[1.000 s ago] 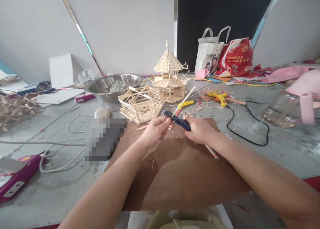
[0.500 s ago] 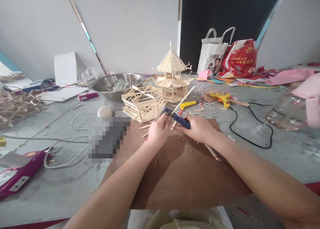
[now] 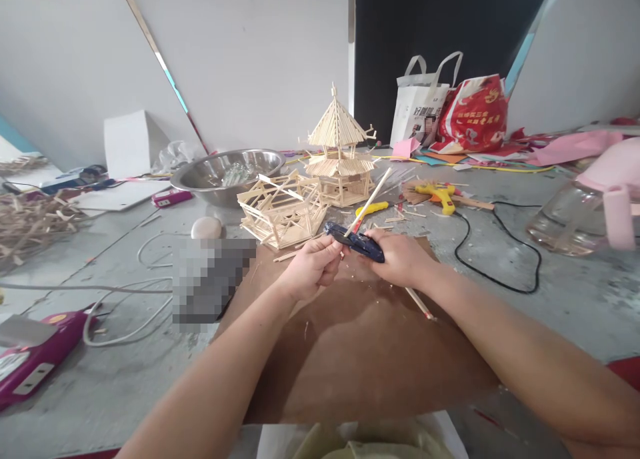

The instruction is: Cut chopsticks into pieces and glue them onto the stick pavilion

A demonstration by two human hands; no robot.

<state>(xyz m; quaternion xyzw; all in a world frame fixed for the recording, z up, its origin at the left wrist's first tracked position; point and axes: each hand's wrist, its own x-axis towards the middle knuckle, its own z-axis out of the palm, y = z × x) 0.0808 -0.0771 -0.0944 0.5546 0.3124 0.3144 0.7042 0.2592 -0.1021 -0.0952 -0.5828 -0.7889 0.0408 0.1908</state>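
Both my hands meet over the far edge of a brown board [image 3: 360, 352]. My right hand [image 3: 400, 259] is closed round a dark blue tool [image 3: 353, 239], which looks like cutters, and a long thin wooden stick [image 3: 371, 199] that slants up past it. My left hand [image 3: 310, 269] is closed with its fingertips at the tool's left end; what it pinches there is too small to make out. Just beyond stand a low frame of wooden sticks [image 3: 281, 209] and a stick pagoda model [image 3: 340, 152].
A steel bowl [image 3: 200, 177] stands at the back left, a yellow glue gun [image 3: 437, 193] with a black cable [image 3: 500, 272] to the right. A glass jug with pink lid [image 3: 590, 205] is far right. Bags [image 3: 450, 115] stand behind. Loose sticks litter the grey table. A magenta box [image 3: 35, 359] lies near left.
My hands stay together on the tool and stick, shifting slightly; the stick's upper end has tipped a little. The view swayed right, then back.
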